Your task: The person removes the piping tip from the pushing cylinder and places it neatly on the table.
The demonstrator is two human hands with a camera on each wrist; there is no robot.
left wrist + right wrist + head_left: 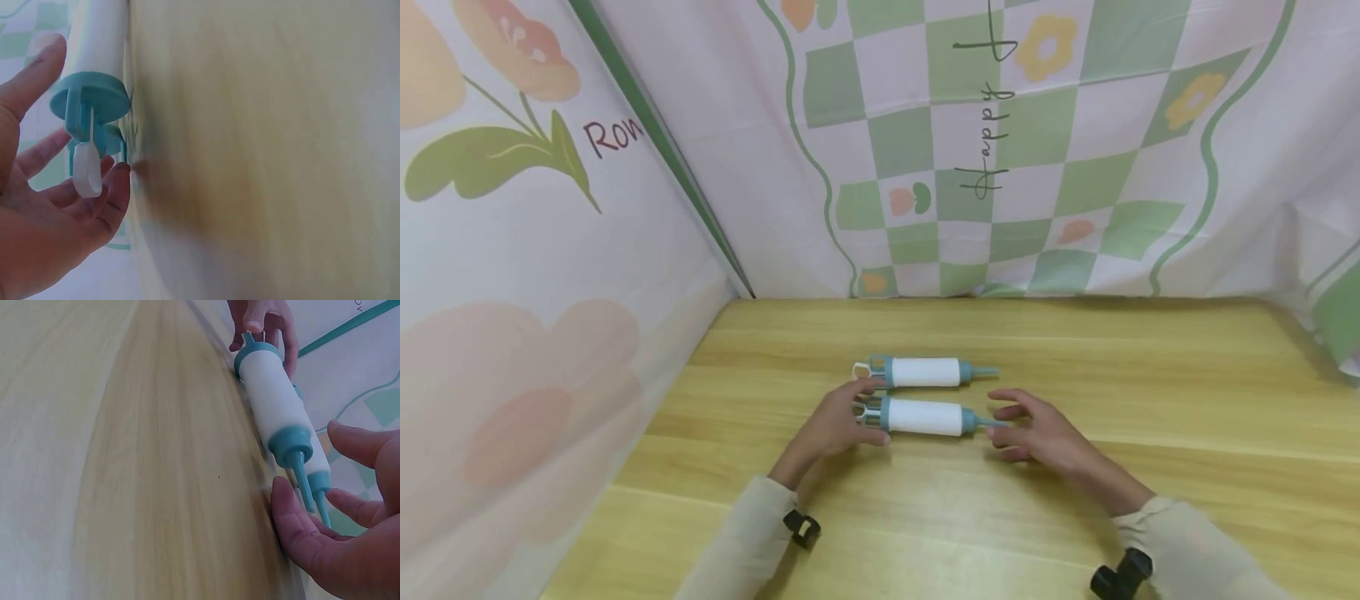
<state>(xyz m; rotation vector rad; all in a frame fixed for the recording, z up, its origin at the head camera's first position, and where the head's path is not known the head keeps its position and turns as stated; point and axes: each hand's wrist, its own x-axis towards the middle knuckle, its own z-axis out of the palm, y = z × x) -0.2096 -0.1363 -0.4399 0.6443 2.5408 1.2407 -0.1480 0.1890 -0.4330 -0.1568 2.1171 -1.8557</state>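
Note:
Two syringe-like tubes lie side by side across the table, each with a white barrel, teal end caps and a thin teal nozzle pointing right. At the handle end of the near tube [925, 417] is my left hand [842, 421], thumb and fingers spread around the white loop handle [88, 172]. The left thumb lies beside the teal cap, apart from the fingers. My right hand [1037, 429] is at the near tube's nozzle [303, 484], its fingers loosely bent and spread around the tip. Just behind lies the far tube [925, 372], close to the left fingertips.
The wooden table [970, 517] spreads out in front of and beside the tubes. A printed curtain [1015, 167] hangs along its back edge, and another printed cloth [550, 275] covers the left side. A black wrist camera [1120, 575] sits on my right sleeve.

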